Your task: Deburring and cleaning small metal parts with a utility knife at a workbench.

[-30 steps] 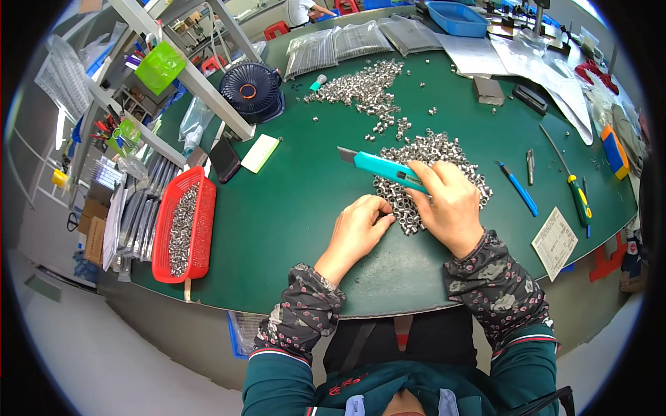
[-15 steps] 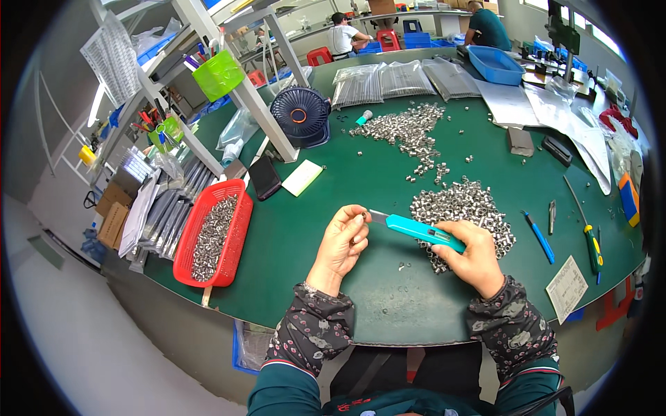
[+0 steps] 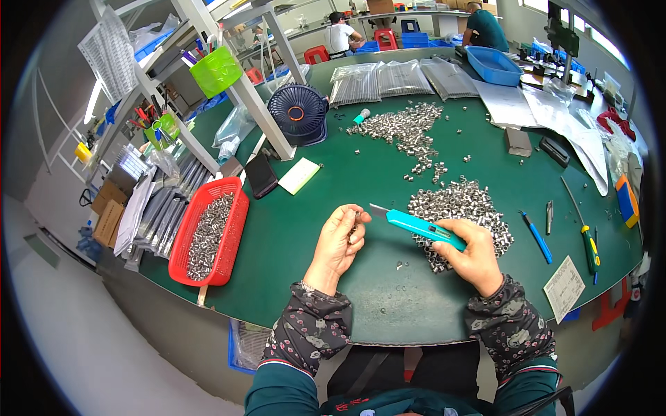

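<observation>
My right hand (image 3: 470, 251) is closed round a teal utility knife (image 3: 424, 229), its blade out and pointing left toward my other hand. The blade tip stands a little apart from the fingertips there. My left hand (image 3: 338, 241) pinches a small metal ring (image 3: 356, 215) between thumb and forefinger; the curled fingers partly hide it. Beyond and under the knife lies a heap of short silver metal rings (image 3: 461, 208). A few tiny loose bits (image 3: 402, 265) lie on the green table between my hands.
On the left stands a red basket (image 3: 234, 243) holding many rings, near a phone (image 3: 261, 176), notepad (image 3: 300, 175) and fan (image 3: 298, 113). More rings (image 3: 402, 128) spread farther back. On the right lie a blue pen-like tool (image 3: 538, 238), a screwdriver (image 3: 590, 251) and a paper slip (image 3: 563, 288).
The knife blade has drawn slightly away from my left fingertips, leaving a small gap. My left hand has turned a little, still pinching the ring.
</observation>
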A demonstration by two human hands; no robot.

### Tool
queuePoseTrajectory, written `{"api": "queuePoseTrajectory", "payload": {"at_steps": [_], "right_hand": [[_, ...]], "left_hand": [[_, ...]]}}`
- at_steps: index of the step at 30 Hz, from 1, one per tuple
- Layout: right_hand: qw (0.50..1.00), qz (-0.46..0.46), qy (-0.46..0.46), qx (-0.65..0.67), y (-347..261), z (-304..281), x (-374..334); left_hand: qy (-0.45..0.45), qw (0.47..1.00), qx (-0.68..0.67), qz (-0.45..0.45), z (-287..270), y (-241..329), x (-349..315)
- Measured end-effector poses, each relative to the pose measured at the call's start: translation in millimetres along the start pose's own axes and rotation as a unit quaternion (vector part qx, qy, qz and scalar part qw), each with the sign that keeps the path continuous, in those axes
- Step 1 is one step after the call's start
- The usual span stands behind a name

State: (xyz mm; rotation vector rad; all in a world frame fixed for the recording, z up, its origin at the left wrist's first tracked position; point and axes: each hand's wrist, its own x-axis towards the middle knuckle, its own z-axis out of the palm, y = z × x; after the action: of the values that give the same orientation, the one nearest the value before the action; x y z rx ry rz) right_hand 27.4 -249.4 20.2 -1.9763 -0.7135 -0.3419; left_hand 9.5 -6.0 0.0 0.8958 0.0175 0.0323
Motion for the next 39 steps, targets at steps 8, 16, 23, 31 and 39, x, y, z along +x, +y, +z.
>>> {"api": "queuePoseTrajectory", "payload": {"at_steps": [8,16,23,31,39], "right_hand": [[0.999,-0.001,-0.012,-0.036,3,4,-3],[0.999,0.007,-0.041,-0.008,3,5,-4],[0.998,0.003,-0.053,-0.016,5,5,-4],[0.997,0.033,-0.063,-0.043,-2,2,-4],[0.995,0.016,-0.054,-0.080,-3,3,-5]], "left_hand": [[0.032,0.999,0.033,0.018,5,1,-1],[-0.007,1.000,0.015,0.017,-3,-3,0],[0.006,0.999,0.035,0.010,3,-3,-1],[0.018,0.999,0.049,0.005,-1,-5,-2],[0.033,0.995,0.089,0.015,1,-5,-3]]}}
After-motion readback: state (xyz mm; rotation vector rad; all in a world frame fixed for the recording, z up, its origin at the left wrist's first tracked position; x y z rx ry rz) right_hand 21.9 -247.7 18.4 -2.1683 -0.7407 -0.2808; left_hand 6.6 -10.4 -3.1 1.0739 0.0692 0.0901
